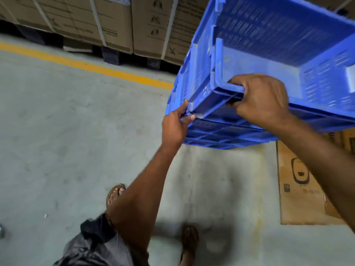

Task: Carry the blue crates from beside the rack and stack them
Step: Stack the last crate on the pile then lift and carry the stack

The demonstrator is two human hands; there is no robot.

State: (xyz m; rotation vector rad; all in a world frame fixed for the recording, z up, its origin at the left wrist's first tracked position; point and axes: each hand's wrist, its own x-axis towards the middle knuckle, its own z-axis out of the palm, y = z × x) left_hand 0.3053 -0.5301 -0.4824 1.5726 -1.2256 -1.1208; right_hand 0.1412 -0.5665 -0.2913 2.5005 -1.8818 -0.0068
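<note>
A blue slotted plastic crate (265, 54), empty inside, sits tilted at the upper right, nested in or resting on a further blue crate (221, 135) whose ribbed wall shows below it. My right hand (261, 98) grips the near rim of the upper crate, fingers curled over the edge. My left hand (175, 125) pinches the near left corner where the two crates meet. The crates' far right side runs out of view, and I cannot see what the lower one rests on.
Large strapped cardboard cartons (107, 22) on dark pallets line the back. A yellow floor line (86, 65) crosses the grey concrete. A flattened cardboard sheet (299, 189) lies on the floor at right. My sandalled feet (115, 194) stand below the crates.
</note>
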